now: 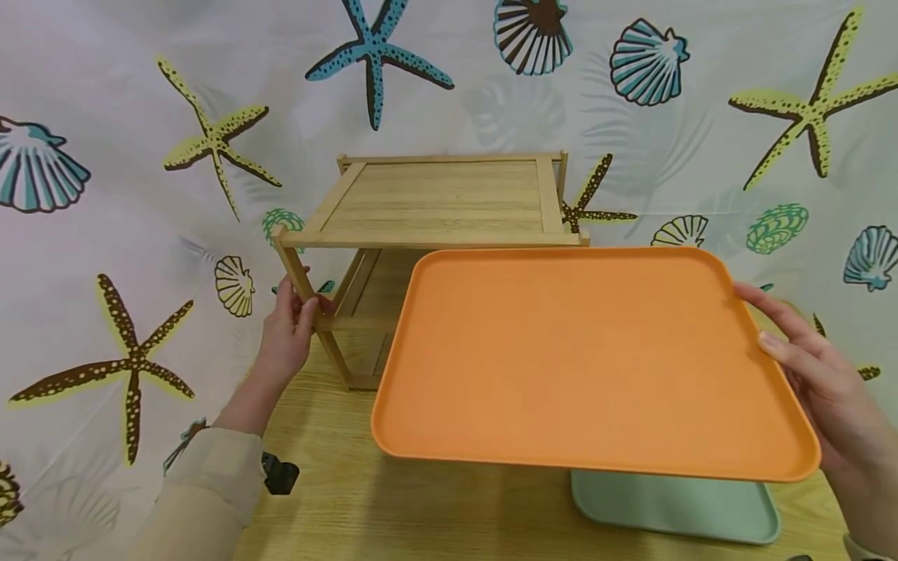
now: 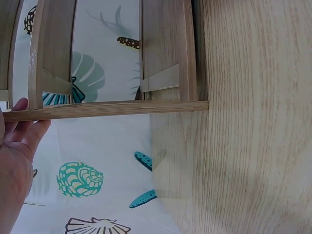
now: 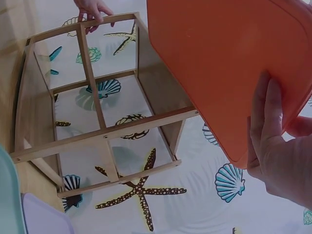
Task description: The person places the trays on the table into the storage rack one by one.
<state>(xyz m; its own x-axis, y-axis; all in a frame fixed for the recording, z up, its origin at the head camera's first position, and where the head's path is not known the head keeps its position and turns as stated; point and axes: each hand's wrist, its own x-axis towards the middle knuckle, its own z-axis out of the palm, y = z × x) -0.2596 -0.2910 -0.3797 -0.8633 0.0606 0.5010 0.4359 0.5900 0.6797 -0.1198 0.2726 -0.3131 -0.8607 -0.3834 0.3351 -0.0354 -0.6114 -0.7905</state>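
A wooden shelf rack [image 1: 435, 199] with slanted posts stands against the patterned backdrop. My left hand [image 1: 289, 323] grips its left front post at the height of the middle shelf; in the left wrist view the fingers [image 2: 36, 134] wrap the rail. My right hand [image 1: 817, 374] holds an orange tray [image 1: 589, 358] by its right edge, thumb over the rim and fingers spread under it, as the right wrist view shows. The tray is raised in front of the rack, overlapping its right part in the head view and hiding much of the lower shelves.
A light green tray [image 1: 680, 502] lies on the wooden table [image 1: 435, 506] below the orange tray. Beside it in the right wrist view is a lavender tray [image 3: 44, 217]. A cloth [image 1: 105, 234] printed with starfish and shells hangs behind and at the left.
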